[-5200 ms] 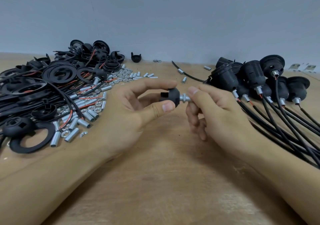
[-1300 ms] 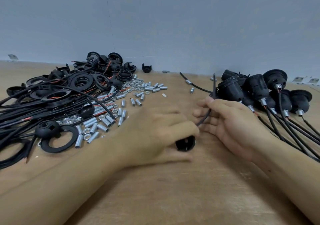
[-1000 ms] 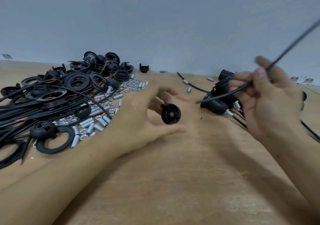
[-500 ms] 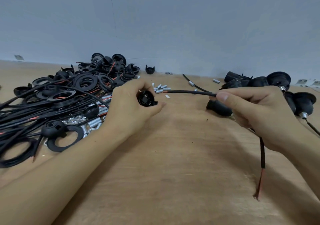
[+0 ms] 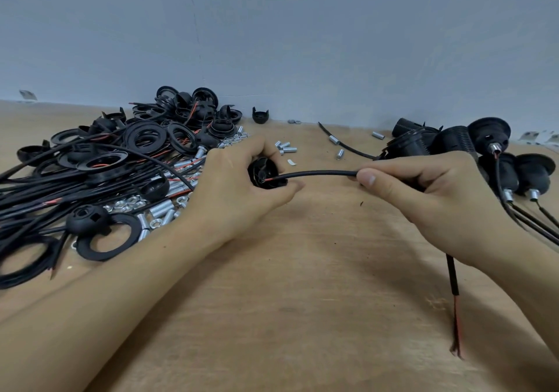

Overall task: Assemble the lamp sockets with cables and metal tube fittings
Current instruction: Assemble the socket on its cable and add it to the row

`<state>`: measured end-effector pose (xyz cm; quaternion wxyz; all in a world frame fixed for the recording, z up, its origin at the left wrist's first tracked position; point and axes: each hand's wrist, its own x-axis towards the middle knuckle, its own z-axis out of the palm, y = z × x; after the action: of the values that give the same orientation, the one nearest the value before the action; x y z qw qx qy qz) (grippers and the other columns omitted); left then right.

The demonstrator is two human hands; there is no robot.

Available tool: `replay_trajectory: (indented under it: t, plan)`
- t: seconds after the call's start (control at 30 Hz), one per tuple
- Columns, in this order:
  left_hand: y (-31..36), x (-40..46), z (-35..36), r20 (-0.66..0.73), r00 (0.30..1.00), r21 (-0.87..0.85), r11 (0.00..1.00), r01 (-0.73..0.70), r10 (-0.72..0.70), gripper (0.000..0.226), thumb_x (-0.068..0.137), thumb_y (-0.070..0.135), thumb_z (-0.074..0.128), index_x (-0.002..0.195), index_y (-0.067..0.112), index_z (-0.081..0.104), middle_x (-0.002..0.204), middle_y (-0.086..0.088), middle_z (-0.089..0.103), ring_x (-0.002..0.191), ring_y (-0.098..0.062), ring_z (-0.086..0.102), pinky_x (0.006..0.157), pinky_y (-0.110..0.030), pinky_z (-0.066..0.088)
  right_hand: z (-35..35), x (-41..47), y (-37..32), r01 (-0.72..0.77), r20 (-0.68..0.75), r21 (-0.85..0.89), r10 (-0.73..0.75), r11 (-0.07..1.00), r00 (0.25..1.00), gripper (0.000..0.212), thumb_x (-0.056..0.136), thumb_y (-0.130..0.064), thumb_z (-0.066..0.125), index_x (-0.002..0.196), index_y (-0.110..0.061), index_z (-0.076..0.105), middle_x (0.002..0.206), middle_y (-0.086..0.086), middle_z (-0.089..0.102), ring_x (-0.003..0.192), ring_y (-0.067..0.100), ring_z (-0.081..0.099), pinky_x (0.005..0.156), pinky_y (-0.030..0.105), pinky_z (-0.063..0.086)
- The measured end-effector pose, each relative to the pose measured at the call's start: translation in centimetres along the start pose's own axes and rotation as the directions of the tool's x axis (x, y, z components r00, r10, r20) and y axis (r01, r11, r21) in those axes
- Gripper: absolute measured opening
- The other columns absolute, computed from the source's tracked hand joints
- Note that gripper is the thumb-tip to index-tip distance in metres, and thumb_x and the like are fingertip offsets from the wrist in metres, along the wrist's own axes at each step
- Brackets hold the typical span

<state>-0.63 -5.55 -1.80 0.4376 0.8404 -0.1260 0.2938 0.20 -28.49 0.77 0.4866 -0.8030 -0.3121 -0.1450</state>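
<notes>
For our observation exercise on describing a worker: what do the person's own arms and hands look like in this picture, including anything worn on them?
Both forearms are bare up to the picture's edge: no sleeves show. The left hand and the right hand wear no gloves, and no rings, watch or bracelets show. The fingernails that show are short and unpainted. No markings, straps or cables are attached to either arm.
</notes>
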Motion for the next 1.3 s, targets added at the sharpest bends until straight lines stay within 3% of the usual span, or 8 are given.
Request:
replay_trajectory:
  t: [0.07, 0.2, 0.6, 0.8, 0.9, 1.0, 1.2, 1.3]
  plan:
    - [0.07, -0.01, 0.02, 0.011, 1.000, -0.011, 1.000, 0.001, -0.001, 0.030, 0.069, 0.022, 0.088, 0.071, 0.027, 0.059, 0.064, 0.021, 0.062, 0.057, 0.001, 0.055, 0.058, -0.006, 0.038, 0.05, 0.01, 0.01, -0.004, -0.013, 0.023, 0.004, 1.000, 1.000, 0.012, 0.084, -0.029, 0.065, 0.086, -0.029, 0.077, 0.042, -0.013, 0.045, 0.039, 0.002, 0.036, 0.045, 0.004, 0.027]
    - [0.23, -0.07, 0.03, 0.031, 0.999, -0.019, 1.000, -0.012, 0.012, 0.033, 0.068, 0.024, 0.089, 0.069, 0.031, 0.057, 0.062, 0.017, 0.061, 0.056, -0.001, 0.053, 0.058, -0.007, 0.037, 0.17, 0.04, -0.09, -0.020, -0.020, 0.040, 0.021, 0.999, 1.000, 0.015, 0.083, -0.032, 0.063, 0.087, -0.027, 0.077, 0.041, -0.014, 0.035, 0.040, 0.004, 0.029, 0.044, 0.008, 0.026]
    - [0.19, -0.09, -0.07, 0.027, 0.999, -0.037, 0.999, -0.029, 0.030, 0.031, 0.069, 0.030, 0.088, 0.072, 0.028, 0.057, 0.066, 0.013, 0.062, 0.061, -0.003, 0.056, 0.063, -0.015, 0.045, 0.05, 0.19, 0.08, -0.093, -0.045, 0.147, 0.100, 0.985, 0.994, 0.025, 0.079, -0.036, 0.064, 0.093, -0.021, 0.078, 0.041, -0.013, 0.039, 0.041, 0.004, 0.030, 0.044, 0.010, 0.027]
    - [0.13, -0.16, -0.05, 0.024, 0.999, -0.021, 0.999, -0.047, 0.048, 0.032, 0.069, 0.031, 0.088, 0.072, 0.030, 0.056, 0.062, 0.013, 0.060, 0.057, -0.003, 0.053, 0.059, -0.010, 0.040, 0.32, 0.05, 0.21, -0.060, -0.018, 0.053, 0.061, 0.997, 0.998, 0.012, 0.087, -0.029, 0.066, 0.087, -0.031, 0.077, 0.041, -0.015, 0.036, 0.041, 0.004, 0.030, 0.044, 0.010, 0.027]
    - [0.10, -0.16, -0.03, 0.029, 0.998, -0.024, 0.999, -0.047, 0.047, 0.032, 0.069, 0.030, 0.088, 0.073, 0.026, 0.057, 0.062, 0.009, 0.060, 0.057, -0.004, 0.053, 0.059, -0.012, 0.041, 0.06, 0.08, 0.16, -0.047, 0.000, 0.040, 0.047, 0.998, 0.999, 0.013, 0.088, -0.019, 0.067, 0.087, -0.027, 0.076, 0.040, -0.017, 0.041, 0.038, 0.002, 0.036, 0.045, 0.005, 0.028]
    - [0.12, -0.15, 0.09, 0.023, 0.999, -0.053, 0.998, -0.031, 0.032, 0.032, 0.069, 0.028, 0.088, 0.073, 0.026, 0.057, 0.063, 0.007, 0.060, 0.057, -0.007, 0.052, 0.059, -0.016, 0.044, 0.04, 0.09, 0.01, -0.046, 0.018, 0.056, 0.045, 0.997, 0.999, 0.010, 0.085, -0.024, 0.067, 0.086, -0.028, 0.076, 0.040, -0.017, 0.042, 0.039, 0.002, 0.037, 0.045, 0.006, 0.028]
    - [0.18, -0.21, 0.14, 0.006, 1.000, -0.072, 0.997, -0.019, 0.020, 0.030, 0.070, 0.026, 0.088, 0.074, 0.026, 0.058, 0.061, 0.012, 0.059, 0.057, -0.001, 0.053, 0.059, -0.009, 0.040, -0.18, 0.06, 0.05, -0.084, 0.042, 0.085, 0.080, 0.993, 0.996, 0.015, 0.077, -0.034, 0.067, 0.083, -0.027, 0.079, 0.045, -0.015, 0.038, 0.040, 0.004, 0.032, 0.043, 0.009, 0.026]
    - [0.24, -0.18, 0.21, -0.032, 0.999, -0.107, 0.994, 0.010, -0.013, 0.028, 0.069, 0.024, 0.088, 0.073, 0.025, 0.060, 0.064, 0.016, 0.063, 0.058, 0.001, 0.055, 0.060, -0.008, 0.040, -0.29, 0.08, 0.09, -0.086, 0.048, 0.072, 0.082, 0.994, 0.995, 0.013, 0.081, -0.026, 0.069, 0.086, -0.022, 0.079, 0.043, -0.016, 0.042, 0.038, 0.003, 0.037, 0.044, 0.006, 0.028]
